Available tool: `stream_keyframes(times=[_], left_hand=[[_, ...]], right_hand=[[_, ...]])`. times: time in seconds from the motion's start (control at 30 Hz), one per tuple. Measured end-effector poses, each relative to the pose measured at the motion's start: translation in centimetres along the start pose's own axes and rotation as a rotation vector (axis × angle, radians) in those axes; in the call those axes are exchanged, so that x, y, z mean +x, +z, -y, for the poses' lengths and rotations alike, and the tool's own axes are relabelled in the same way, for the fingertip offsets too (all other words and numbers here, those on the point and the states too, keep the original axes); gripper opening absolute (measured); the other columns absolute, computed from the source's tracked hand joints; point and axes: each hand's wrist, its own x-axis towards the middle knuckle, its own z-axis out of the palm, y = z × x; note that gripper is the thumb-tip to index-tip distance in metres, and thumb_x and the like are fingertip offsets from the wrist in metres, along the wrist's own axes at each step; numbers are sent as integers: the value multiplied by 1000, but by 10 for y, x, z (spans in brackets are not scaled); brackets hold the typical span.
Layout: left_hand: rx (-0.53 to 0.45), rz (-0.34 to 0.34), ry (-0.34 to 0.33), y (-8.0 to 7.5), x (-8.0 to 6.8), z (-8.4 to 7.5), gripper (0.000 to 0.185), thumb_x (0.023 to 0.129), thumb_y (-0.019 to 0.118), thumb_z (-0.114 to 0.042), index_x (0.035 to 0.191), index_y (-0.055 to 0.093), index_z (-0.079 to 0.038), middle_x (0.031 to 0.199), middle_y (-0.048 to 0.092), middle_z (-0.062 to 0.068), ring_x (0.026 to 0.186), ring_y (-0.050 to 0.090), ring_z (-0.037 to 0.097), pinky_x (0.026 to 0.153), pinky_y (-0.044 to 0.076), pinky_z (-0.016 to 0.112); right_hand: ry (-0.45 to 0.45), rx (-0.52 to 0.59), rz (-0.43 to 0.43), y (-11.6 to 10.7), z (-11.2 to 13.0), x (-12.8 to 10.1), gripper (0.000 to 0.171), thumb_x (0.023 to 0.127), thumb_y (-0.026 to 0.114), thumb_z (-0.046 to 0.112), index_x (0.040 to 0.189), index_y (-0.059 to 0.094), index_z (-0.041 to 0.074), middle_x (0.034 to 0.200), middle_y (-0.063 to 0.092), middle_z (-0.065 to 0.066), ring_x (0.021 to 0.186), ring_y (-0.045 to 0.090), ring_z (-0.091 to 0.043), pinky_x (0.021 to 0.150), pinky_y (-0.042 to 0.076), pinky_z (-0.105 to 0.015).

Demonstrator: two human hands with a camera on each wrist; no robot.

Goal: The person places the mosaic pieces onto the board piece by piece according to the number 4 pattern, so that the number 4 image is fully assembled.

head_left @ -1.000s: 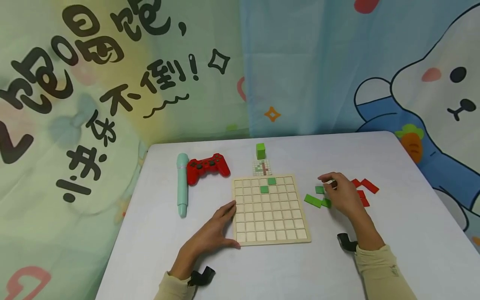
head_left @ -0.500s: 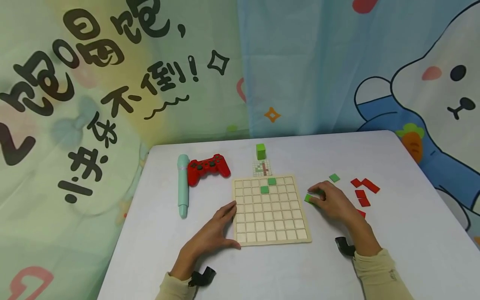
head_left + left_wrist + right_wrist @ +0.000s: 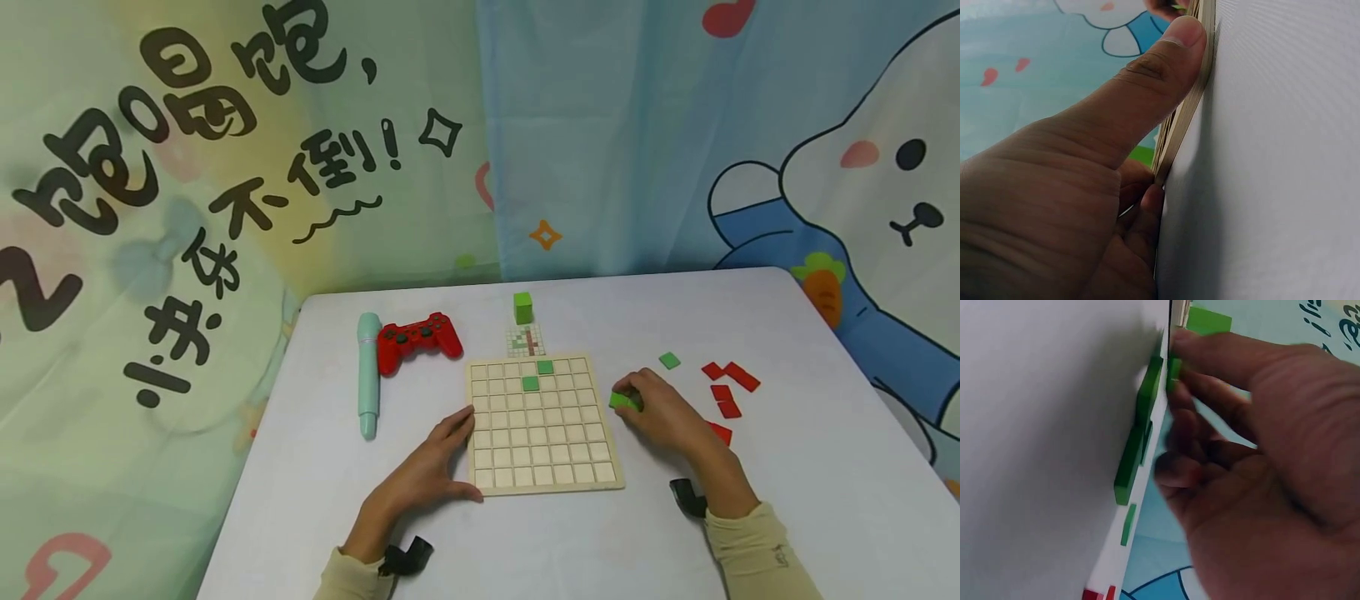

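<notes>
On the white table (image 3: 555, 550) we see a square, pale wooden gridded board (image 3: 543, 433) bearing two green squares (image 3: 531, 383). The left hand (image 3: 423, 467), thumb and fingers spread, touches its left edge; the right hand (image 3: 660, 410), right of it, screens thick green pieces (image 3: 1127, 464) beneath. Left lie a mint-green tube (image 3: 368, 379) and red game controller (image 3: 418, 337); beyond, a bright green cube (image 3: 522, 309); right, flat red tiles (image 3: 742, 377). We note a small green tile (image 3: 1174, 374) pinched in the right hand's fingers.

Pale gridded board (image 3: 546, 454) flat; green piece (image 3: 1174, 374) pinched near right edge.
</notes>
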Motion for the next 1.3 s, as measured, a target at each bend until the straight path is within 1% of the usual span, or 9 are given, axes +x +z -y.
stream_keyframes(times=[0.1,0.17,0.27,0.5,0.6,0.7,0.97,1.2,1.3], left_hand=[[8,-4,5,0,1,0,121,74,99,-34,168,29,-7,180,22,2,166,25,27,129,37,48],[13,-6,8,0,1,0,121,74,99,-34,168,30,-7,180,22,2,166,25,28,129,38,48],[20,-7,12,0,0,1,120,74,99,-35,168,30,-7,180,22,3,166,26,28,128,38,48],[17,-11,21,-1,0,4,120,75,98,-36,169,29,-8,180,21,1,166,25,26,129,38,48],[12,-10,21,-1,0,5,120,75,98,-38,169,29,-8,180,21,0,166,25,25,129,38,48],[10,-5,24,-1,1,5,120,75,97,-39,169,29,-8,180,21,0,166,25,25,129,38,47],[-11,5,22,1,0,3,120,76,97,-39,169,29,-7,180,21,0,166,24,25,129,38,48],[2,0,22,1,0,4,120,75,97,-39,169,29,-7,180,21,1,166,24,26,129,38,48],[2,-2,23,1,0,4,120,76,97,-39,169,28,-8,180,21,0,166,24,26,129,38,48]], right_hand=[[-23,8,-23,-1,8,1,34,97,76,14,127,68,3,120,64,-16,101,60,-27,89,59,-46],[-45,28,-29,-1,17,3,32,98,75,14,128,68,3,120,63,-14,98,58,-25,82,54,-37],[-85,63,-5,1,35,6,31,99,73,13,128,68,5,124,63,-13,98,57,-22,78,51,-31],[-310,36,108,16,81,25,27,101,72,13,127,69,5,121,61,-11,97,61,-20,85,56,-39],[-376,-2,144,26,97,35,27,102,72,15,127,71,5,117,61,-9,94,60,-16,84,55,-37],[-410,-43,171,36,107,44,27,102,72,16,127,71,5,116,62,-8,91,57,-12,82,54,-34],[-424,-116,199,49,115,56,15,100,74,13,114,71,8,110,63,-6,89,56,-12,79,54,-31],[-447,-76,212,51,114,61,13,99,76,11,110,69,8,112,64,-7,93,61,-15,84,57,-35],[-435,-46,227,49,112,60,18,100,74,13,117,69,6,117,66,-7,101,65,-19,90,58,-39]])
